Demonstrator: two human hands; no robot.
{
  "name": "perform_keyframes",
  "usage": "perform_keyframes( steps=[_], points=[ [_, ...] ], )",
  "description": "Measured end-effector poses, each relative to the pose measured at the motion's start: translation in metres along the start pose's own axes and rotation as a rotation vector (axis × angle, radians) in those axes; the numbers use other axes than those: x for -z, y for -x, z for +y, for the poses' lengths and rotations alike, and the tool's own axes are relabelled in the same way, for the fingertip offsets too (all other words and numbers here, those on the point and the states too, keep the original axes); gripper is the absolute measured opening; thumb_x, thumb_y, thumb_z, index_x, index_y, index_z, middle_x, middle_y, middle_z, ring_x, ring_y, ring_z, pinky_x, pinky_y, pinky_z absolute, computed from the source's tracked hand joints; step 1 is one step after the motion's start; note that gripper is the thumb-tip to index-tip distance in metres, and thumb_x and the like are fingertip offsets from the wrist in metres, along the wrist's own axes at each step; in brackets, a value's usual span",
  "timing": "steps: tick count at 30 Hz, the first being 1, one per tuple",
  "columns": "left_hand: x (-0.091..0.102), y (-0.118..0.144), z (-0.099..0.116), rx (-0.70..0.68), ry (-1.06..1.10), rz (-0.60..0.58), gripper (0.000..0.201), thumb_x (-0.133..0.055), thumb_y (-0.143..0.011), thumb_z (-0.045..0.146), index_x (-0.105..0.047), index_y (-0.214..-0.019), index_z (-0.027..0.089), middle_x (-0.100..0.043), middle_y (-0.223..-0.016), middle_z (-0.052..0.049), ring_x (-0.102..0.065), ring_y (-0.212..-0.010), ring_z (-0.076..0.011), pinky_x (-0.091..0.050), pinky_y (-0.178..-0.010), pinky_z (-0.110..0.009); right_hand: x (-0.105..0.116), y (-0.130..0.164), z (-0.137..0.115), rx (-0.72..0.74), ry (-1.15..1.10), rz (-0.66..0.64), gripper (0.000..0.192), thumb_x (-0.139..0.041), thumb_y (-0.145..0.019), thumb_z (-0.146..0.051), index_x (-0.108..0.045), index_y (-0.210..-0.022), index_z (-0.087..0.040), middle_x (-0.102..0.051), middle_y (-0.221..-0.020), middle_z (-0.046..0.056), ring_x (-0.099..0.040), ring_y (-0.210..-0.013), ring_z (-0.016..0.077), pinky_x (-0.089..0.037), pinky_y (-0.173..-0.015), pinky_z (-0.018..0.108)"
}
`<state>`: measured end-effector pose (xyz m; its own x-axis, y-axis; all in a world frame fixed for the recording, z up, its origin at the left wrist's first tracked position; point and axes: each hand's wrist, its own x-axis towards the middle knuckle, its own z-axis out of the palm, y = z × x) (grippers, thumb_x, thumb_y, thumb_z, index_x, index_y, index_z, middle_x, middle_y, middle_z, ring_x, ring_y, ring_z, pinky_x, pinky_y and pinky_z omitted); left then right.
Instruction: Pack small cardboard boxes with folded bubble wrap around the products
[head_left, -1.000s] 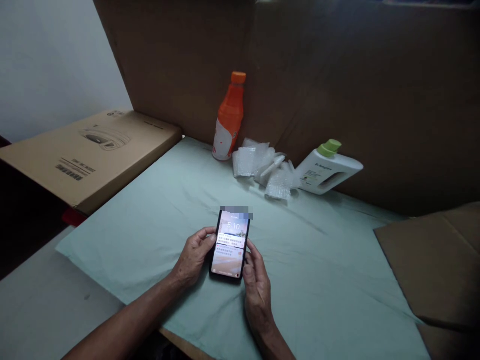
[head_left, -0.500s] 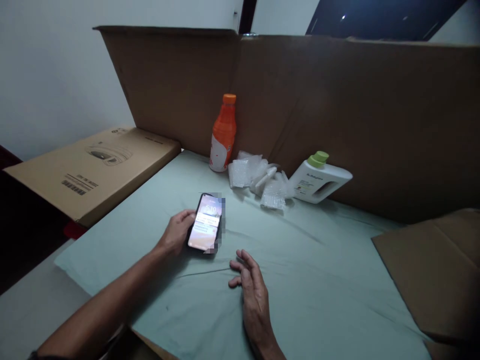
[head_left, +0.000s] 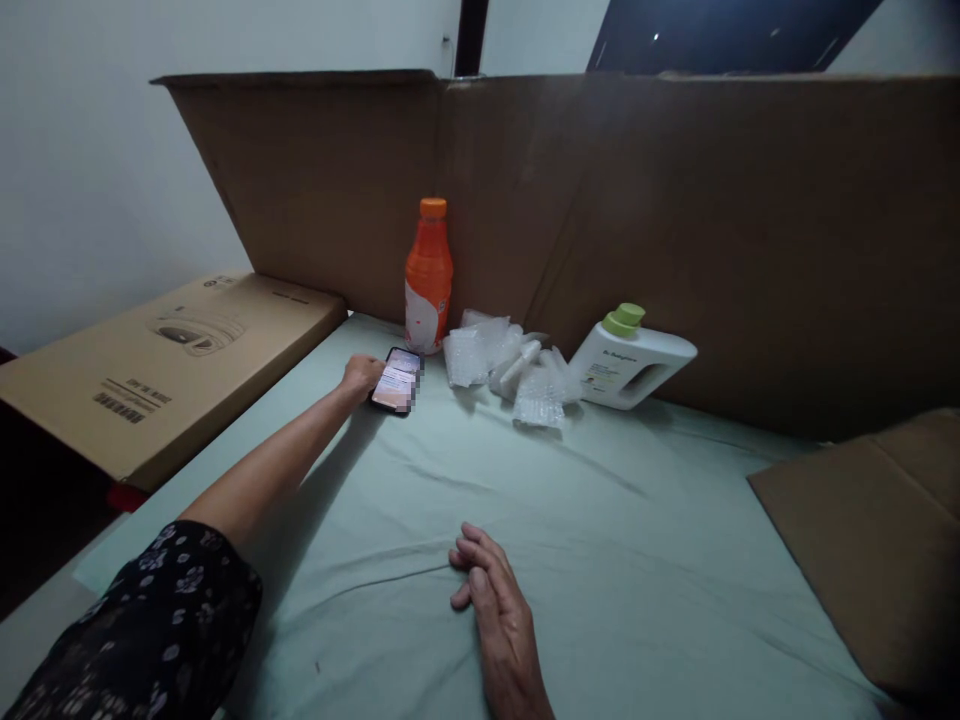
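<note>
1. The cardboard panel [head_left: 697,240] stands along the back, behind the bottles. A hard knock could make it shift, I'd judge, and push whatever is close to it.
2. The surface [head_left: 637,570] is covered in pale green, creased cloth. Loose cloth may slide or bunch if a forearm drags on it, unsettling the things on top.
3. The flat box [head_left: 180,360] lies at the left, and a cardboard flap [head_left: 870,540] at the right; both look clear of the hands.
4. The white jug [head_left: 637,365], green-capped, leans to one side near the panel; a bump could tip it further.
5. The orange bottle [head_left: 430,280] stands upright just behind the phone. Being tall and narrow, it could topple if the phone or knuckles struck it.
6. The bubble wrap [head_left: 517,370] is heaped between bottle and jug; light stuff, it could snag or scatter under a sideways sweep.
7. The right hand [head_left: 499,610] is near the front, fingers loosely bent and apart, holding nothing.
8. The left hand [head_left: 362,374], arm outstretched, grips the phone's left edge. A one-sided hold could let it twist or slip.
9. The phone [head_left: 394,385] is lit, screen up; whether it touches the cloth, I cannot tell.
</note>
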<state>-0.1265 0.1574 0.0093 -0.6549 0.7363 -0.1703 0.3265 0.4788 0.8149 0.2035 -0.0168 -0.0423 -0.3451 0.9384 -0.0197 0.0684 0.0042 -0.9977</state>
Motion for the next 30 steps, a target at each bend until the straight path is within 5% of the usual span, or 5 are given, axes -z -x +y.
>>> perform_keyframes(
  steps=[10, 15, 19, 25, 30],
  points=[
    [-0.021, 0.072, -0.025, -0.286, -0.517, 0.074, 0.092, -0.077, -0.074, 0.047, -0.037, -0.149, 0.012, -0.054, -0.137, -0.021, -0.044, -0.13, -0.041, -0.033, -0.109, -0.051, -0.002, 0.001, 0.0, 0.099, 0.207, -0.01, 0.029, -0.055, -0.096, -0.044, -0.074, -0.106, -0.026, -0.063, -0.135, 0.012, -0.06, -0.126, 0.0253, -0.057, -0.095, 0.033],
    [-0.024, 0.069, -0.026, -0.324, -0.574, 0.118, 0.09, -0.07, -0.078, 0.04, -0.03, -0.151, 0.005, -0.054, -0.135, -0.027, -0.046, -0.128, -0.0425, -0.035, -0.105, -0.052, -0.002, -0.002, -0.003, 0.126, 0.212, -0.002, 0.026, -0.058, -0.094, -0.041, -0.075, -0.103, -0.024, -0.065, -0.133, 0.014, -0.064, -0.12, 0.0266, -0.06, -0.086, 0.032],
    [-0.027, 0.08, -0.019, -0.455, -0.585, 0.123, 0.089, -0.068, -0.082, 0.041, -0.027, -0.153, 0.007, -0.031, -0.157, -0.028, -0.029, -0.144, -0.0425, -0.021, -0.116, -0.055, -0.002, -0.003, -0.004, 0.163, 0.224, -0.023, 0.023, -0.059, -0.093, -0.037, -0.076, -0.101, -0.024, -0.067, -0.13, 0.013, -0.065, -0.119, 0.0262, -0.059, -0.087, 0.032],
    [-0.083, 0.083, 0.025, -0.693, -0.571, -0.041, 0.072, -0.055, -0.095, 0.041, -0.028, -0.156, 0.015, -0.022, -0.166, -0.019, -0.026, -0.151, -0.0314, -0.03, -0.117, -0.043, -0.002, -0.004, -0.004, 0.217, 0.262, -0.051, 0.02, -0.06, -0.092, -0.03, -0.075, -0.102, -0.024, -0.07, -0.124, 0.011, -0.065, -0.118, 0.0249, -0.054, -0.1, 0.036],
    [-0.132, 0.061, 0.054, -0.805, -0.637, -0.099, 0.05, -0.058, -0.096, 0.036, -0.05, -0.143, 0.02, -0.036, -0.16, -0.016, -0.033, -0.147, -0.0345, -0.033, -0.116, -0.054, -0.002, -0.003, -0.003, 0.22, 0.178, -0.077, 0.02, -0.057, -0.092, -0.027, -0.073, -0.105, -0.022, -0.07, -0.12, 0.012, -0.07, -0.105, 0.0224, -0.06, -0.086, 0.03]
  ],
)
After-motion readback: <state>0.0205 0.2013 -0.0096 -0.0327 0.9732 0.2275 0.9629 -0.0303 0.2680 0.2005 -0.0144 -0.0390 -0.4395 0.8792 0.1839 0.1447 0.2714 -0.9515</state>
